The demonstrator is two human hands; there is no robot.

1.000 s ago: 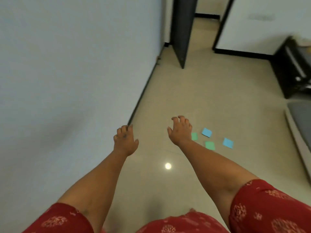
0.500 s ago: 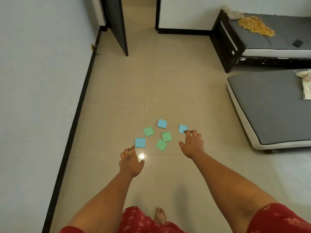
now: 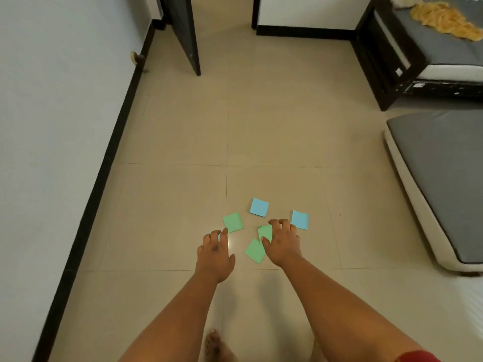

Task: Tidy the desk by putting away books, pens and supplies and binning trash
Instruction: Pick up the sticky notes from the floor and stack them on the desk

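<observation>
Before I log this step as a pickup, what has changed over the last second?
The view swung from the wall to the floor. Both hands dropped toward the sticky notes: the right hand now covers part of a green note, and the left hand hides most of the leftmost blue note. Neither visibly grips anything. The notes lie as before on the tiled floor.

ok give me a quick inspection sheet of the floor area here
surface: beige tiled floor, glossy, with a light glare spot.
job's things: three green square sticky notes and two blue square sticky notes scattered flat; a blue sliver shows by the left hand's fingers.
clutter: yellow cloth on the far grey mattress.
hands: left hand and right hand reach down over the notes, holding nothing.
cables: nothing seen.
surroundings: dark open door, grey floor mattress, white wall.
</observation>
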